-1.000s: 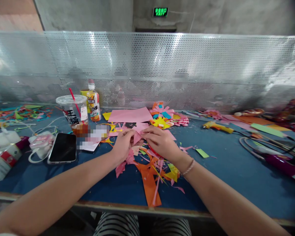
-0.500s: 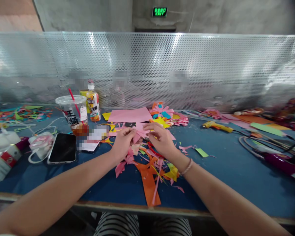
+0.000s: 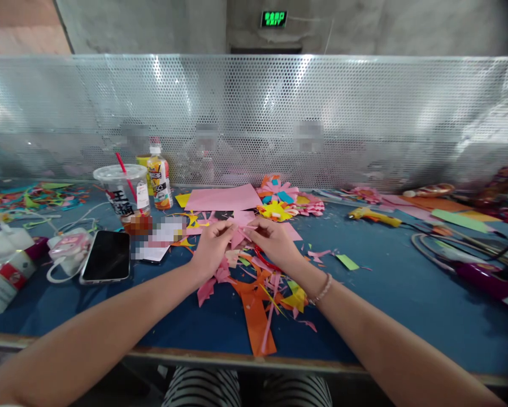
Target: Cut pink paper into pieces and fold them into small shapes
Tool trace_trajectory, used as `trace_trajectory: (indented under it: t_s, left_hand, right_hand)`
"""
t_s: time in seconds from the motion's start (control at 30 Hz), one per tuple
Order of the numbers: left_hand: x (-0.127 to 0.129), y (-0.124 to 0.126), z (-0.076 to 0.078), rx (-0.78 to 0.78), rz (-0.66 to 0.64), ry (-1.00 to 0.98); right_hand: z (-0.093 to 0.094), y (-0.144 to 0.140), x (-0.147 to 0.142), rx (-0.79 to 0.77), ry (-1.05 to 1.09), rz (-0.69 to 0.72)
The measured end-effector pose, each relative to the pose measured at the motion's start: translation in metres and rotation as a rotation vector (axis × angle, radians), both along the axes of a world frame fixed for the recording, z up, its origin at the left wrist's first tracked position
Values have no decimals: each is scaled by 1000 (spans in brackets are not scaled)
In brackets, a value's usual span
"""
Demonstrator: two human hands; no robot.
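Note:
Between both hands is a small piece of pink paper, held just above a heap of scraps. My left hand pinches its left side between thumb and fingers. On the other side, my right hand has its thumb and fingertips closed on the paper's right edge. Red scissor handles show partly beneath my right hand. Behind the hands lies a larger pink sheet, beside paper flowers in pink and yellow. An orange paper strip reaches toward the table's front edge.
At left stand a plastic cup with a red straw and a drink bottle; a phone lies nearer. A yellow glue gun and cables are at right. A perforated metal panel closes off the table's back.
My right hand's fingers, raised and spread above the paper before, have come down and closed on its edge. My left hand has stayed nearly in place with its pinch.

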State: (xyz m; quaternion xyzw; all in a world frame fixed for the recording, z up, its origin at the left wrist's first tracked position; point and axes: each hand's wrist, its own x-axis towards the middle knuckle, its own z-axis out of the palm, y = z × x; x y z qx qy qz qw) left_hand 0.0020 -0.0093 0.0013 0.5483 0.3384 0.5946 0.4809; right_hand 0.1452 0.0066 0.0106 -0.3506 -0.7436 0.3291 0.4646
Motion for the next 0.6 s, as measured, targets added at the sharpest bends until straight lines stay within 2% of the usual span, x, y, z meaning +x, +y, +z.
trace_trajectory:
  t_s: [0.2, 0.47, 0.6]
  left_hand:
    - [-3, 1, 0, 48, 60, 104]
    - [-5, 2, 1, 73, 105, 205]
    - [-4, 2, -1, 59, 104, 175]
  right_hand:
    - [1, 1, 1, 69, -15, -28]
    - [1, 2, 0, -27, 24, 14]
    - [1, 2, 0, -32, 48, 10]
